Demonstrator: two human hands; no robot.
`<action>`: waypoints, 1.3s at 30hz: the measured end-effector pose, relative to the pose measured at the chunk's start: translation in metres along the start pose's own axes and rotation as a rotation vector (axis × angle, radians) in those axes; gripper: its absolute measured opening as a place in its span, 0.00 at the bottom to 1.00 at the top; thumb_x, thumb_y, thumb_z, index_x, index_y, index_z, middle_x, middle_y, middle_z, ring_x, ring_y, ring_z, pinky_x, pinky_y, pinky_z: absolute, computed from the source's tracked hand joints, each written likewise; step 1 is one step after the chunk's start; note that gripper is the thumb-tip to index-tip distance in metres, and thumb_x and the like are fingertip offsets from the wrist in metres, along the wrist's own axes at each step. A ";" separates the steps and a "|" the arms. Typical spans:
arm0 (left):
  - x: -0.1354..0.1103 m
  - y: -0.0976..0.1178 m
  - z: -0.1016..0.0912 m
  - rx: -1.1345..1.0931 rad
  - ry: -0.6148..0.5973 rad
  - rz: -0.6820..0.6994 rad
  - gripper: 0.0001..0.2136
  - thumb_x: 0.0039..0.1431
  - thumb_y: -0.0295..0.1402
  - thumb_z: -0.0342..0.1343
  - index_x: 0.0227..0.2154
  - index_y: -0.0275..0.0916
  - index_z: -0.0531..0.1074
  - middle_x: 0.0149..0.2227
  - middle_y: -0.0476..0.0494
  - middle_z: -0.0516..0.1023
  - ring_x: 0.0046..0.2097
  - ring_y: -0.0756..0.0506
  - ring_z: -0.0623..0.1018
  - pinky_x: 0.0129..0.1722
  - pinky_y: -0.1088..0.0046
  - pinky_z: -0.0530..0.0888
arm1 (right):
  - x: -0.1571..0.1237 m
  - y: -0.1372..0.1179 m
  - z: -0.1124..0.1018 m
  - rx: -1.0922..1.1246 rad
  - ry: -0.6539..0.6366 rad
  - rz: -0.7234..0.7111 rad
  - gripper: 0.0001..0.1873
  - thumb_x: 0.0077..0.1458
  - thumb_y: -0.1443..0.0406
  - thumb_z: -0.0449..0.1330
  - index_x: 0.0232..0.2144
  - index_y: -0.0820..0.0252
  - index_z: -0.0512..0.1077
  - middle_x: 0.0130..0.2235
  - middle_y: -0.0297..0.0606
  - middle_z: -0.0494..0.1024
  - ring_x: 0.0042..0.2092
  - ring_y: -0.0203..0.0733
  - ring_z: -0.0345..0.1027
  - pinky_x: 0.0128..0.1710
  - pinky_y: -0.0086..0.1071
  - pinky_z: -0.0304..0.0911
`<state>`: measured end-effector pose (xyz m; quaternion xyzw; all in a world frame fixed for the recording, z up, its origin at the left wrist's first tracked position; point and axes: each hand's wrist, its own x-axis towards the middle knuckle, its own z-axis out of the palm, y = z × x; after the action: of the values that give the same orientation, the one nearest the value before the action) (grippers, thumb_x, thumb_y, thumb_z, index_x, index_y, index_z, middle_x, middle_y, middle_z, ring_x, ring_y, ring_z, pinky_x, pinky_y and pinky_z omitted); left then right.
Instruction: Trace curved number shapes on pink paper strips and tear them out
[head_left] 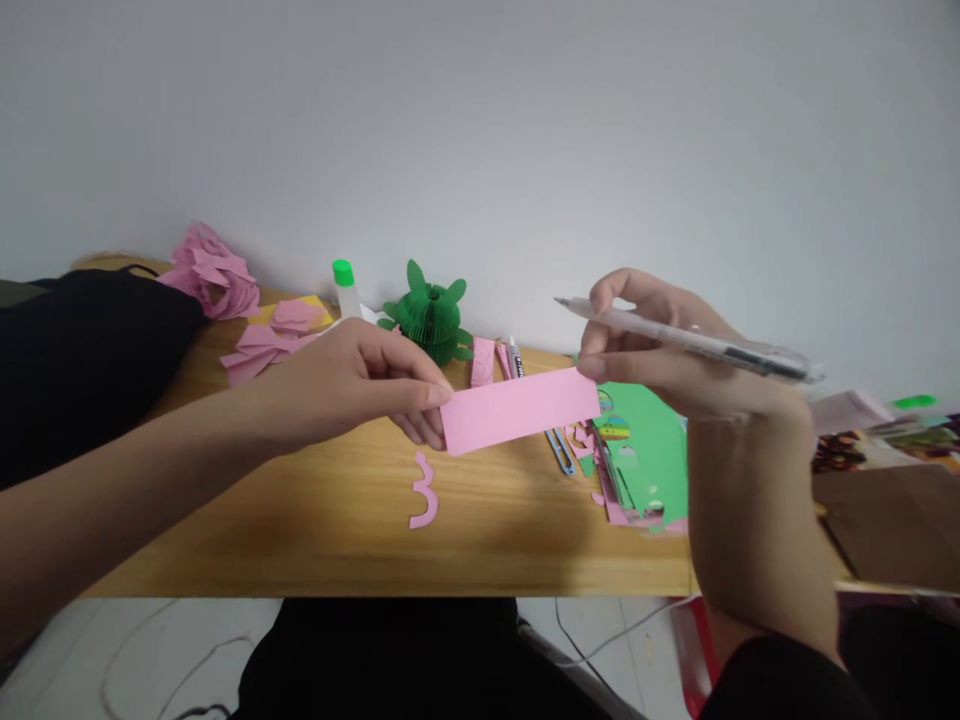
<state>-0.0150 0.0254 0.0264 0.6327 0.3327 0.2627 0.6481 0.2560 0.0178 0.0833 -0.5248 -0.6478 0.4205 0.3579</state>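
Right hand (pixel 667 375): pen (pixel 720 350) in grip, thumb and fingers pinched at the upper-right corner of the pink strip (pixel 521 410), mid-frame. Left hand (pixel 360 380) pinches strip's left end. Pink cutout (pixel 430 500) lies on table (pixel 300 540), lower centre; green paper figure (pixel 429 325) sits behind, just above centre.

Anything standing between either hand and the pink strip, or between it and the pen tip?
Nothing visible: the left hand pinches the pink strip at its left end; the right hand, also holding the pen, meets the strip's upper right corner. No object shows between strip and pen tip.
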 end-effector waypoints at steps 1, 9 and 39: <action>0.001 -0.001 0.000 0.003 -0.007 -0.003 0.02 0.48 0.33 0.65 0.24 0.41 0.81 0.24 0.47 0.82 0.27 0.48 0.81 0.29 0.77 0.79 | 0.001 0.002 0.000 0.007 -0.021 0.010 0.24 0.30 0.63 0.77 0.29 0.56 0.68 0.23 0.25 0.73 0.23 0.34 0.69 0.21 0.29 0.64; 0.002 -0.016 -0.007 0.090 -0.020 0.021 0.05 0.50 0.35 0.63 0.26 0.40 0.81 0.26 0.48 0.83 0.28 0.47 0.83 0.30 0.76 0.81 | 0.006 0.018 -0.006 0.170 -0.235 -0.017 0.21 0.41 0.68 0.73 0.33 0.58 0.66 0.25 0.28 0.77 0.25 0.30 0.69 0.24 0.25 0.62; 0.027 -0.027 0.052 -0.252 -0.006 -0.150 0.08 0.53 0.37 0.62 0.32 0.39 0.76 0.22 0.50 0.79 0.20 0.50 0.76 0.21 0.78 0.73 | -0.055 0.057 0.039 -0.072 0.255 -0.583 0.19 0.53 0.72 0.64 0.42 0.51 0.62 0.43 0.34 0.79 0.46 0.41 0.76 0.49 0.41 0.69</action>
<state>0.0401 0.0108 -0.0043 0.5203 0.3413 0.2514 0.7413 0.2527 -0.0376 0.0139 -0.3778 -0.7353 0.2078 0.5229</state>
